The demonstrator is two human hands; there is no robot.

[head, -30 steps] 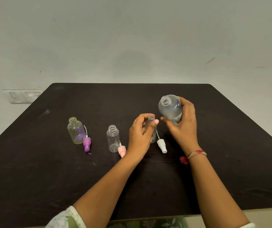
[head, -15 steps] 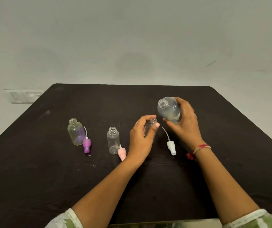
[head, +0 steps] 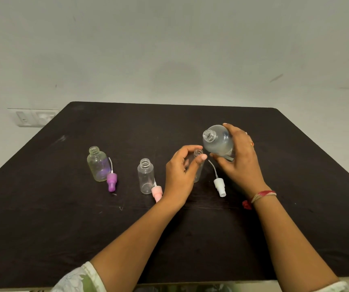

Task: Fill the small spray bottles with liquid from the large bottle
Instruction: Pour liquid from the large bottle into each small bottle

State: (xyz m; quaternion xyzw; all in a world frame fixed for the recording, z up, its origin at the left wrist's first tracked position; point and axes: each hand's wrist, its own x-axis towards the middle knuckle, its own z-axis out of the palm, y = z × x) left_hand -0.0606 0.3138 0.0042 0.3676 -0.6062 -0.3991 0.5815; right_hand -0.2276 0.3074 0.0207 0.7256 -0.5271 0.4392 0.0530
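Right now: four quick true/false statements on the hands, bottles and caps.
1. The right hand holds the large bottle, tilted and uncapped. True.
2. The left hand is empty. False: it grips the slim small bottle.
3. Three spray caps lie on the table: purple cap, pink cap, white cap. True.
4. Both small bottles to the left are capped. False: the bottle by the purple cap and the bottle by the pink cap stand open.

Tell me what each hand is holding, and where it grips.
The right hand grips the large bottle around its body. The left hand holds a small bottle near its neck.
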